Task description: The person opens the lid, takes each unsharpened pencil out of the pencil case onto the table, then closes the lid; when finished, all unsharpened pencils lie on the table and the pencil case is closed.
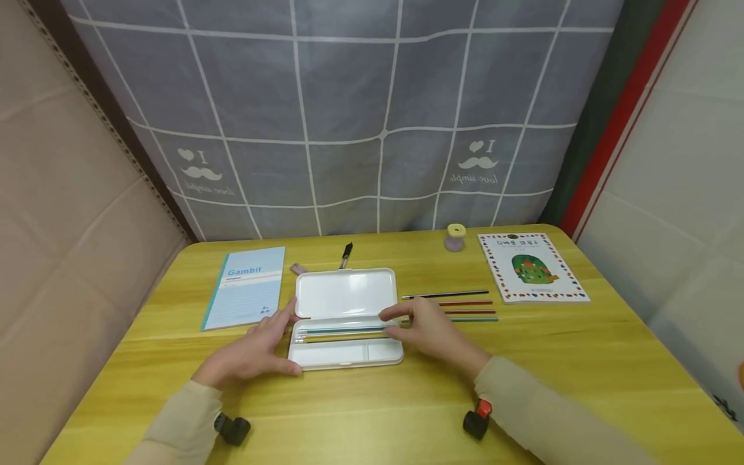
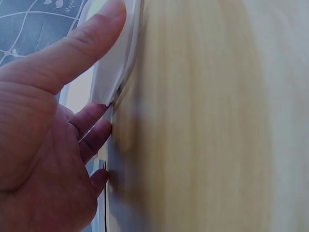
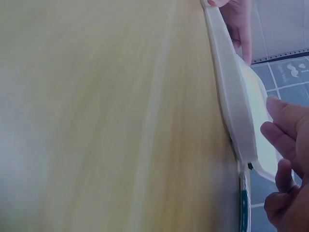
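A white pencil case (image 1: 331, 357) lies with its lid (image 1: 345, 294) folded back. In its rear compartment are a teal pencil (image 1: 343, 330) and a yellow pencil (image 1: 343, 337). My left hand (image 1: 261, 349) rests along the case's left end, thumb at the front corner and fingers back by the hinge; the left wrist view shows the thumb (image 2: 82, 46) nearly straight against the case. Over the right end is my right hand (image 1: 427, 326), its index finger and thumb parted close to the pencil ends. Nothing shows between those fingertips in the right wrist view.
Several pencils (image 1: 471, 303) lie side by side right of the case. A blue notebook (image 1: 247, 287) is on the left, a picture book (image 1: 535, 268) on the right. Behind the case are a black pen (image 1: 346, 255), a pinkish eraser (image 1: 298, 268) and a yellow-topped spool-like object (image 1: 456, 237).
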`<move>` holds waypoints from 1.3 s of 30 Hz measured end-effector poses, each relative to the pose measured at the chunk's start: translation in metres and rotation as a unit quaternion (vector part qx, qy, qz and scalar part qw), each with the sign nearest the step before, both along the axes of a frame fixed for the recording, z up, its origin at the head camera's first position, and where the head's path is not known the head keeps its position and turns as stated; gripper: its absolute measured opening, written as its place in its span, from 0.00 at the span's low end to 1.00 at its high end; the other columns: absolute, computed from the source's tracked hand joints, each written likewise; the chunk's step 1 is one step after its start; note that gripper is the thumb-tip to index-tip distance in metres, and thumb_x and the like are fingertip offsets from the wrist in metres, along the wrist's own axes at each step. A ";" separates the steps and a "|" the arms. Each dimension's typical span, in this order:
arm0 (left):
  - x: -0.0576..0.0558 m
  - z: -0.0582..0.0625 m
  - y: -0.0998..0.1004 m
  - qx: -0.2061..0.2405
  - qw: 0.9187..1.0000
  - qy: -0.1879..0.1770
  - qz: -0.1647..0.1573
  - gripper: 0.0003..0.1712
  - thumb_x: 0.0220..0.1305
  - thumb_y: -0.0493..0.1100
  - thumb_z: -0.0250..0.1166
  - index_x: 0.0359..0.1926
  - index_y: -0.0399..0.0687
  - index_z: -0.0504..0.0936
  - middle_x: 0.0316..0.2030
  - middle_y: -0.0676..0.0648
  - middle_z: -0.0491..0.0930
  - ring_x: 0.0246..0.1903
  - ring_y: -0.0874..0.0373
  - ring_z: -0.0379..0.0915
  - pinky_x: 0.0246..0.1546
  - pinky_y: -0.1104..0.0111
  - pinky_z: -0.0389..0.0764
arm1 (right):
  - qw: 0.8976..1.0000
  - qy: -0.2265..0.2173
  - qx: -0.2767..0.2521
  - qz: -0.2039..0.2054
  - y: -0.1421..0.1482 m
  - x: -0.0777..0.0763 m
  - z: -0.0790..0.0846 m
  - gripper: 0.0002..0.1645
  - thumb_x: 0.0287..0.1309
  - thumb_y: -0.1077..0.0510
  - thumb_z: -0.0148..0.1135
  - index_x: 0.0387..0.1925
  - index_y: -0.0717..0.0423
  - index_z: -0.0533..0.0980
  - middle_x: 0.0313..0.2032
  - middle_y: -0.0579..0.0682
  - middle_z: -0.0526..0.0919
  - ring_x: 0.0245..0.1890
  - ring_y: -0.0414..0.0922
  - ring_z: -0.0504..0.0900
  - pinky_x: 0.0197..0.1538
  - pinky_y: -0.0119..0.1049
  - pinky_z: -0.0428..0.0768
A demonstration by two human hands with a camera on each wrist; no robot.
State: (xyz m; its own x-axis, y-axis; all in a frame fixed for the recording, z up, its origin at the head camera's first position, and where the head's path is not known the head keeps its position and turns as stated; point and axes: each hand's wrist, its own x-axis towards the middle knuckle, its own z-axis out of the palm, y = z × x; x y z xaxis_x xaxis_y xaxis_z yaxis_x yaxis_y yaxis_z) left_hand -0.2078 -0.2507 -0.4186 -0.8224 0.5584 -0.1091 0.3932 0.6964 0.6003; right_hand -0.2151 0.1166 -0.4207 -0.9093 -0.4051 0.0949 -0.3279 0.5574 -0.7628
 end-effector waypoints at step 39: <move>0.002 0.005 0.003 -0.011 1.000 0.000 0.004 0.78 0.54 0.63 0.79 0.82 0.34 0.33 0.67 0.44 0.69 0.70 0.42 0.59 0.69 0.35 0.53 | 0.986 0.082 0.141 -0.019 -0.048 -0.002 0.000 0.07 0.58 0.57 0.78 0.39 0.43 0.92 0.39 0.40 0.91 0.44 0.41 0.86 0.49 0.41 0.84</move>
State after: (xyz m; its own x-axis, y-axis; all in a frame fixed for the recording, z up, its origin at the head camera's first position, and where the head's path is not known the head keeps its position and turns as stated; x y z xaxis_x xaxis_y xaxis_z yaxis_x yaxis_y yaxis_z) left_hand -0.2061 -0.2475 -0.4140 -0.8266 0.5496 -0.1212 0.3884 0.7129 0.5838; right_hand -0.2167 0.0690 -0.4212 -0.9063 -0.4021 0.1304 -0.4086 0.7543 -0.5139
